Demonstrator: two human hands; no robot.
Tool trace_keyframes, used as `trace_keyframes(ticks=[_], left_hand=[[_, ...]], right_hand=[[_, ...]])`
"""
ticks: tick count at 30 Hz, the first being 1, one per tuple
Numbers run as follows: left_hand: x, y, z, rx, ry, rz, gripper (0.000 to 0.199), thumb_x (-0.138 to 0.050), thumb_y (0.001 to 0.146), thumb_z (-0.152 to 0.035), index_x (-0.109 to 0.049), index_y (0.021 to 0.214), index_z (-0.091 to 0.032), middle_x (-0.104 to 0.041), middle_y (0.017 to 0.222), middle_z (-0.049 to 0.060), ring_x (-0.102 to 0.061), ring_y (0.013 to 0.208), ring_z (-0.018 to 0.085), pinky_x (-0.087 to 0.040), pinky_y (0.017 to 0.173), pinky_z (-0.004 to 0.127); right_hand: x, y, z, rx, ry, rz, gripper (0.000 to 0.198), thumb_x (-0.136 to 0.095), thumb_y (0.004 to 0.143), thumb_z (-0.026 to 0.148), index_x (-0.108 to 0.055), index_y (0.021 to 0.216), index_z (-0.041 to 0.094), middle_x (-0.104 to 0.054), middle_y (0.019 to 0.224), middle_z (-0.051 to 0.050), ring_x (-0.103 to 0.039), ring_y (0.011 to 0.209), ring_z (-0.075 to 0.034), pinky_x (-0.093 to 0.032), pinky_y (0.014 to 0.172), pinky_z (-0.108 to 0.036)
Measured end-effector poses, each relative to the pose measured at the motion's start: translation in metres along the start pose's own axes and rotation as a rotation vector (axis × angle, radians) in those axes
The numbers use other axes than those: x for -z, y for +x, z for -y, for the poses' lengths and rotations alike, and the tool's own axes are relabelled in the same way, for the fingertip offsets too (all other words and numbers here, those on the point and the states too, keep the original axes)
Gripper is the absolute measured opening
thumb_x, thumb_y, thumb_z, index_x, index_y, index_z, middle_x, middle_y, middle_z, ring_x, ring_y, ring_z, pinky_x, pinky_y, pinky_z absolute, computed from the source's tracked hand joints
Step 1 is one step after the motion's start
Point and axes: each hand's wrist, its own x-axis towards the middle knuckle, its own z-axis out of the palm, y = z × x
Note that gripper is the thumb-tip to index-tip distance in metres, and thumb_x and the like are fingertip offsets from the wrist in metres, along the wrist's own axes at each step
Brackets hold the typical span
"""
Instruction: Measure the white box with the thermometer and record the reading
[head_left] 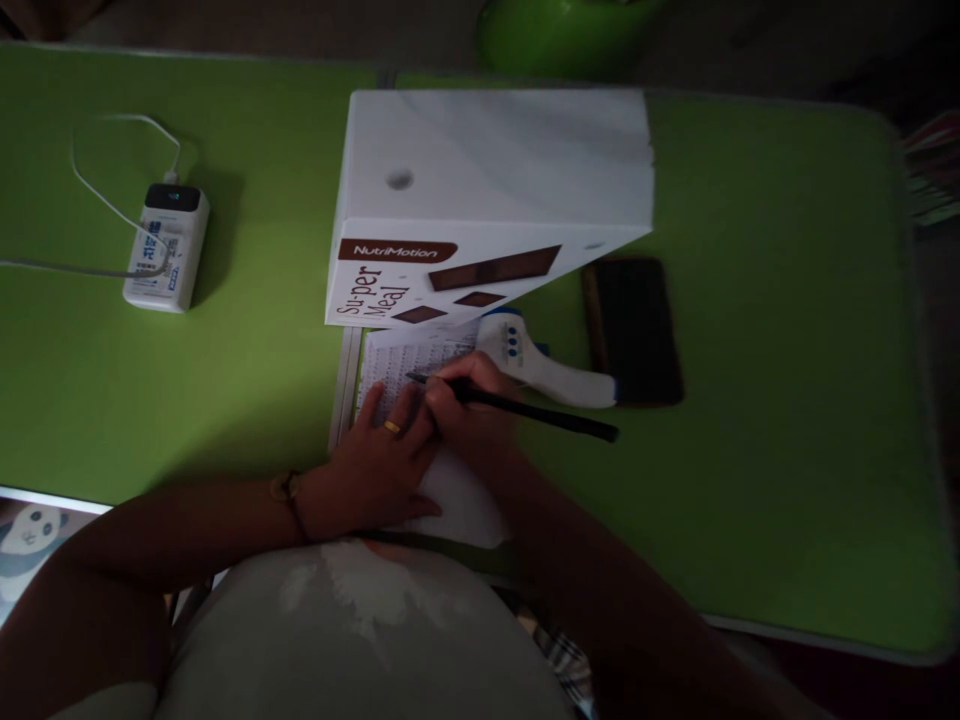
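My right hand is closed around a black pen, whose tip points down at a printed sheet of paper. My left hand lies flat on the same sheet, fingers spread, with a ring on one finger and a bracelet at the wrist. Rows of small print show on the upper part of the sheet; the lower part looks blank. Just beyond my right hand rests a white handheld thermometer with blue buttons. Whether the pen tip touches the paper I cannot tell.
A large white NutriMotion box stands directly behind the paper. To the right lies a dark phone. A white power bank with a cable sits at left on the green table. Behind the table is a green object.
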Motion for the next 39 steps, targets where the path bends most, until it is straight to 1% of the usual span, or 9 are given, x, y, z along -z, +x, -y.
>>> trace_keyframes(ticks=[7,12,26,32,33,34,35,37,39], left_hand=[[0.001,0.0,-0.001,0.007,-0.017,0.017,0.096,-0.069,0.089,-0.068,-0.042,0.152,-0.001,-0.038,0.157,0.028,-0.031,0.148,0.047,-0.031,0.117,0.069],[-0.002,-0.001,-0.001,0.003,0.001,-0.024,0.098,-0.069,0.088,-0.069,-0.042,0.152,-0.001,-0.039,0.156,0.028,-0.033,0.147,0.047,-0.031,0.117,0.069],[-0.004,-0.001,0.0,0.007,0.018,-0.02,0.096,-0.067,0.089,-0.071,-0.043,0.153,-0.003,-0.038,0.157,0.027,-0.032,0.147,0.047,-0.03,0.118,0.068],[-0.006,-0.002,-0.001,-0.001,0.034,-0.053,0.098,-0.066,0.087,-0.073,-0.044,0.15,-0.001,-0.041,0.154,0.028,-0.034,0.145,0.047,-0.031,0.116,0.068],[-0.006,-0.002,-0.001,0.001,0.025,-0.087,0.094,-0.067,0.089,-0.069,-0.046,0.149,-0.001,-0.042,0.153,0.028,-0.035,0.144,0.047,-0.032,0.115,0.067],[-0.006,-0.001,0.0,0.005,0.004,-0.138,0.082,-0.067,0.092,-0.062,-0.05,0.144,-0.001,-0.047,0.148,0.028,-0.04,0.141,0.046,-0.034,0.114,0.066],[-0.006,-0.001,0.002,0.009,-0.024,-0.196,0.066,-0.064,0.095,-0.053,-0.057,0.136,-0.002,-0.053,0.141,0.027,-0.047,0.135,0.044,-0.038,0.111,0.062],[-0.004,0.0,0.01,0.002,-0.083,-0.317,0.033,-0.054,0.098,-0.034,-0.066,0.115,-0.008,-0.064,0.119,0.02,-0.06,0.114,0.034,-0.047,0.101,0.05],[-0.004,-0.001,0.024,-0.019,-0.111,-0.428,0.023,-0.047,0.097,-0.028,-0.066,0.101,-0.016,-0.065,0.1,0.012,-0.061,0.095,0.025,-0.05,0.089,0.043]], right_hand=[[-0.001,0.0,-0.001,0.018,0.021,-0.009,0.009,-0.056,0.074,0.03,-0.05,0.069,0.026,-0.057,0.058,0.003,-0.053,0.054,-0.015,-0.049,0.055,-0.029],[-0.001,0.0,-0.002,0.03,0.028,-0.018,0.009,-0.056,0.075,0.03,-0.049,0.069,0.026,-0.056,0.058,0.004,-0.054,0.053,-0.015,-0.049,0.055,-0.03],[0.002,0.0,0.0,0.0,-0.014,0.001,0.011,-0.055,0.073,0.03,-0.047,0.068,0.027,-0.057,0.056,0.003,-0.052,0.053,-0.016,-0.05,0.054,-0.03],[0.003,-0.002,-0.001,0.036,-0.002,-0.017,0.01,-0.056,0.078,0.029,-0.049,0.072,0.026,-0.057,0.058,0.003,-0.054,0.053,-0.016,-0.051,0.055,-0.031],[0.002,-0.002,-0.002,0.056,-0.01,-0.026,0.01,-0.056,0.08,0.029,-0.05,0.073,0.026,-0.057,0.059,0.003,-0.055,0.054,-0.016,-0.051,0.055,-0.031],[0.002,-0.003,-0.004,0.095,-0.025,-0.029,0.009,-0.057,0.083,0.029,-0.052,0.076,0.026,-0.06,0.062,0.003,-0.057,0.055,-0.016,-0.052,0.056,-0.03],[0.002,-0.003,-0.006,0.149,-0.044,-0.027,0.006,-0.056,0.086,0.029,-0.056,0.081,0.025,-0.063,0.066,0.002,-0.06,0.059,-0.016,-0.053,0.058,-0.03],[0.003,-0.003,-0.011,0.282,-0.079,-0.011,0.009,-0.055,0.092,0.03,-0.062,0.093,0.024,-0.07,0.079,-0.002,-0.066,0.069,-0.018,-0.057,0.064,-0.031],[0.004,-0.001,-0.015,0.407,-0.096,0.013,0.014,-0.053,0.096,0.03,-0.065,0.101,0.024,-0.072,0.087,-0.005,-0.07,0.076,-0.02,-0.059,0.07,-0.033]])
